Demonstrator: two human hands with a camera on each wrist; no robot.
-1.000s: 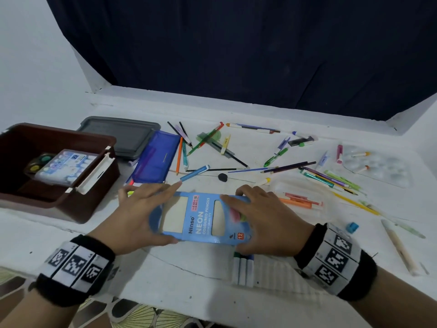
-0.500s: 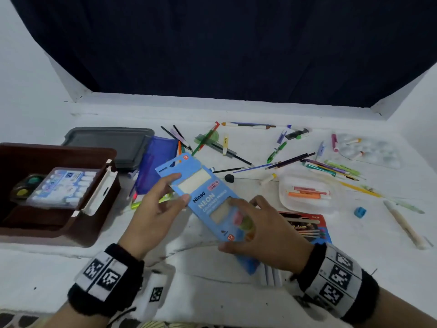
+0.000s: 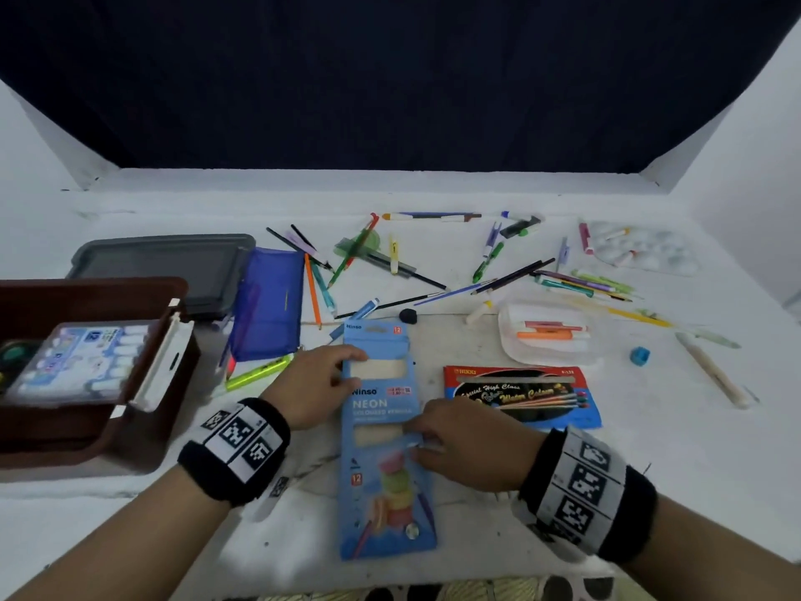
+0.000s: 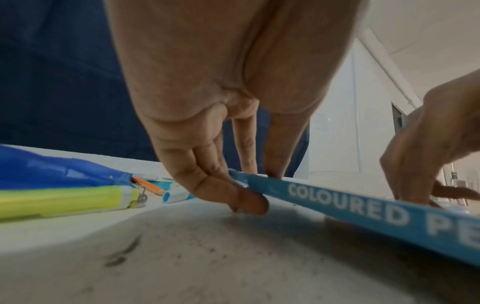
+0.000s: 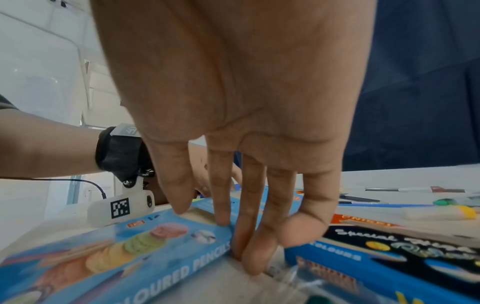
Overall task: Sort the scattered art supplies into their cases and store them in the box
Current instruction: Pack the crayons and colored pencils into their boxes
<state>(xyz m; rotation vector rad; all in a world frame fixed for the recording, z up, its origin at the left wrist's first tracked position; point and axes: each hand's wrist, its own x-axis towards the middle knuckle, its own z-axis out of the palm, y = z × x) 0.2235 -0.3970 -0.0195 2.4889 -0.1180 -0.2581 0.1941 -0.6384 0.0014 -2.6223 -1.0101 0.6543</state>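
A light blue Ninso coloured pencil box [image 3: 381,492] [image 4: 363,207] [image 5: 130,257] lies lengthwise at the table's near middle. My left hand [image 3: 312,383] [image 4: 249,185] grips its upper left edge, with fingers on top and one curled at the rim. My right hand [image 3: 433,444] [image 5: 246,236] holds the right edge at mid-length, two fingers on the face and the thumb and other fingers along the side. Loose pencils and pens [image 3: 498,275] lie scattered across the far half. The brown storage box [image 3: 86,292] stands at the left with a pastel case [image 3: 82,362] inside.
A grey lid [image 3: 164,262] and a blue pouch [image 3: 268,305] lie beyond my left hand, with a yellow highlighter [image 3: 255,373] beside it. Right of the pencil box are a red-and-blue brush pack [image 3: 520,394], a clear tray [image 3: 511,344], a blue sharpener [image 3: 639,354] and a paint palette [image 3: 641,249].
The pencil box has turned from lying crosswise, through a lifted diagonal, to lengthwise and low on the table. Both hands turned with it; the brush pack is now uncovered.
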